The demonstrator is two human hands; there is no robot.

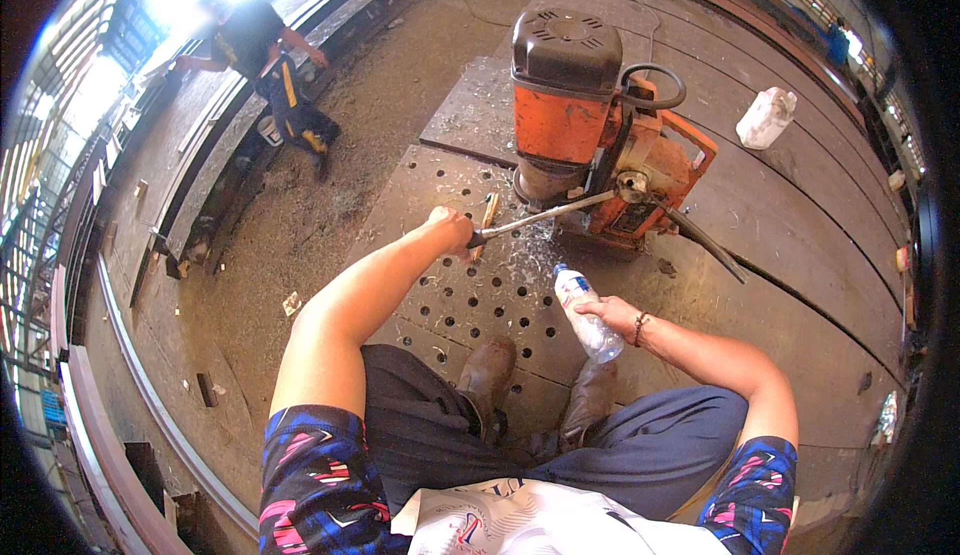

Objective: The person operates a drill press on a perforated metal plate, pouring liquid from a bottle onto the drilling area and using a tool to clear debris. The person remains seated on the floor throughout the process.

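An orange and black magnetic drill [556, 120] stands upright on a steel plate [455, 300] drilled with several round holes. My left hand [450, 229] is closed round the dark grip at the end of the drill's long feed lever [545, 214]. Lower and to the right, my right hand [612, 315] grips a clear plastic bottle [572, 287] with a blue and white label. The bottle tilts, its top pointing up toward the foot of the drill. Whether liquid leaves it I cannot tell. Metal shavings lie scattered around the drill's base.
A white plastic jug [767, 118] stands on the plates at the right. At the far left another person [265, 65] is beside long steel beams [215, 145]. My boots [487, 375] rest on the drilled plate. A cable [655, 30] runs behind the drill.
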